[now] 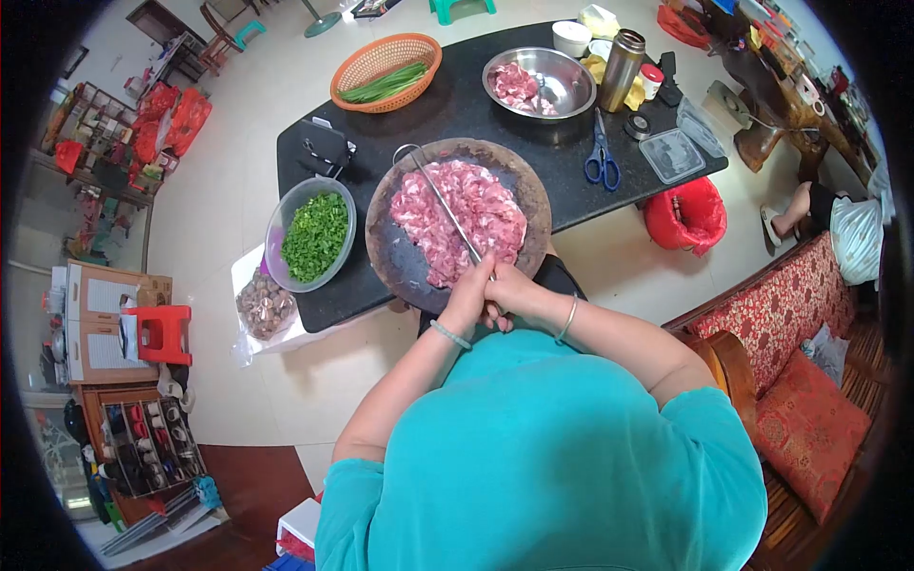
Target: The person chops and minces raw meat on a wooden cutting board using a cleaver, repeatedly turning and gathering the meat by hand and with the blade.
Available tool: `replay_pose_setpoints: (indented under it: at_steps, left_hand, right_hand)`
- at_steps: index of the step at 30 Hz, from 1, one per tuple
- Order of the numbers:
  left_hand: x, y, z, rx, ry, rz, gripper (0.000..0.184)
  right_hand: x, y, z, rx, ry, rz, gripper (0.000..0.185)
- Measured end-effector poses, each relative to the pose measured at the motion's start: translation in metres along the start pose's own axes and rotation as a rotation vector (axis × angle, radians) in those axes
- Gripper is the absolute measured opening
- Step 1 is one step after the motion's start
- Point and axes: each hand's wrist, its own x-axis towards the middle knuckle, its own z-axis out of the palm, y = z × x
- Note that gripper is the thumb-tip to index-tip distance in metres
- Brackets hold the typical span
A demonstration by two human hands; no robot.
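Steel long-bladed knife (444, 204): clasping in closed grip with left hand (467, 296) and right hand (517, 288), perhaps risking spilling pink chopped meat (486, 200) off the round wooden board (535, 186) by chopping rimward

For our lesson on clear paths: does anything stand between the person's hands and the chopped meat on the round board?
Nothing visible blocks the way. The left hand and right hand meet at the near edge of the round board; only the knife they hold extends from them across the chopped meat.
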Motion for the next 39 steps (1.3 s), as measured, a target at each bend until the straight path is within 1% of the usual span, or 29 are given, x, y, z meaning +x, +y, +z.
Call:
replay_pose_setpoints:
  at_steps: [2,4,5,6,7,8,9,10,11,12,13,14,16,17,18,19,20,21,22,23,24,26,27,28,30,33,37,39]
  left_hand:
    - [-0.005,0.004,-0.001,0.003,-0.012,-0.007,0.056]
    - [-0.015,0.011,-0.001,0.05,0.036,0.05,0.053]
    - [-0.018,0.012,-0.004,0.064,0.067,0.077,0.05]
    - [-0.022,0.011,-0.008,0.078,0.097,0.1,0.048]
    - [-0.022,0.006,-0.019,0.089,0.062,0.126,0.049]
    - [-0.032,0.013,-0.023,0.069,0.034,0.196,0.044]
    - [-0.046,0.017,-0.021,0.051,0.243,0.231,0.038]
    - [-0.054,0.017,-0.032,0.051,0.243,0.285,0.031]
    - [-0.059,0.016,-0.04,0.09,0.332,0.393,0.028]
    - [-0.063,0.015,-0.046,0.128,0.421,0.501,0.025]
    - [-0.062,0.013,-0.056,0.151,0.526,0.617,0.025]
    - [-0.066,0.016,-0.064,0.391,0.682,0.701,0.028]
    - [-0.078,0.03,-0.069,0.901,0.876,0.89,0.035]
    - [-0.076,0.032,-0.073,1.076,0.937,1.027,0.045]
    - [-0.077,0.034,-0.073,1.073,0.937,1.028,0.045]
    - [-0.078,0.038,-0.07,1.194,0.924,1.058,0.05]
    - [-0.079,0.039,-0.068,1.314,0.907,1.087,0.054]
    - [-0.077,0.035,-0.07,1.373,0.848,1.077,0.059]
    - [-0.075,0.029,-0.07,1.411,0.794,1.074,0.06]
    - [-0.074,0.024,-0.07,1.45,0.74,1.069,0.061]
    - [-0.076,0.02,-0.07,1.47,0.696,1.085,0.059]
    - [-0.075,0.01,-0.075,1.494,0.599,1.142,0.046]
    - [-0.074,0.006,-0.075,1.481,0.584,1.208,0.033]
    - [-0.073,0.003,-0.075,1.481,0.582,1.206,0.033]
    - [-0.067,-0.007,-0.08,1.457,0.56,1.226,0.024]
    - [-0.054,-0.01,-0.081,1.47,0.557,1.218,0.02]
    - [-0.038,-0.006,-0.079,1.505,0.534,1.232,0.017]
    - [-0.032,0.004,-0.077,1.49,0.592,1.257,0.017]
  right_hand:
    - [-0.002,-0.01,0.0,-0.018,-0.016,0.035,0.02]
    - [0.003,-0.012,0.0,-0.086,-0.104,0.024,0.015]
    - [0.007,-0.013,0.0,-0.079,-0.145,-0.053,0.013]
    - [0.012,-0.015,0.0,-0.071,-0.058,-0.09,0.012]
    - [0.017,-0.016,0.001,-0.063,0.029,-0.123,0.012]
    - [0.016,-0.02,-0.001,0.03,0.08,-0.134,0.014]
    - [0.021,-0.019,-0.006,-0.017,0.093,-0.161,0.017]
    - [0.022,-0.02,-0.008,-0.085,0.125,-0.166,0.02]
    - [0.018,-0.025,-0.009,-0.156,0.158,-0.173,0.023]
    - [0.008,-0.029,-0.01,-0.234,0.144,-0.163,0.026]
    - [-0.003,-0.032,-0.01,-0.236,0.138,-0.156,0.026]
    - [-0.014,-0.033,-0.01,-0.345,0.13,-0.17,0.027]
    - [-0.034,-0.038,-0.013,-0.56,0.099,-0.231,0.03]
    - [-0.034,-0.029,-0.017,-0.564,0.097,-0.23,0.03]
    - [-0.031,-0.014,-0.023,-0.747,0.12,-0.429,0.03]
    - [-0.033,-0.013,-0.022,-0.928,0.143,-0.629,0.03]
    - [-0.041,-0.012,-0.023,-0.979,0.079,-0.503,0.029]
    - [-0.047,-0.012,-0.023,-1.008,0.037,-0.51,0.029]
    - [-0.052,-0.012,-0.024,-1.036,-0.007,-0.518,0.029]
    - [-0.059,-0.014,-0.024,-1.109,-0.071,-0.448,0.031]
    - [-0.063,-0.014,-0.025,-1.108,-0.072,-0.446,0.031]
    - [-0.069,-0.014,-0.027,-1.2,-0.189,-0.382,0.032]
    - [-0.071,-0.016,-0.028,-1.231,-0.211,-0.351,0.033]
    - [-0.071,-0.015,-0.029,-1.229,-0.212,-0.349,0.033]
    - [-0.07,-0.013,-0.032,-1.237,-0.213,-0.35,0.033]
    - [-0.065,-0.012,-0.036,-1.293,-0.189,-0.349,0.032]
    - [-0.059,-0.014,-0.049,-1.347,-0.142,-0.354,0.031]
    - [-0.056,-0.021,-0.055,-1.375,-0.099,-0.364,0.03]
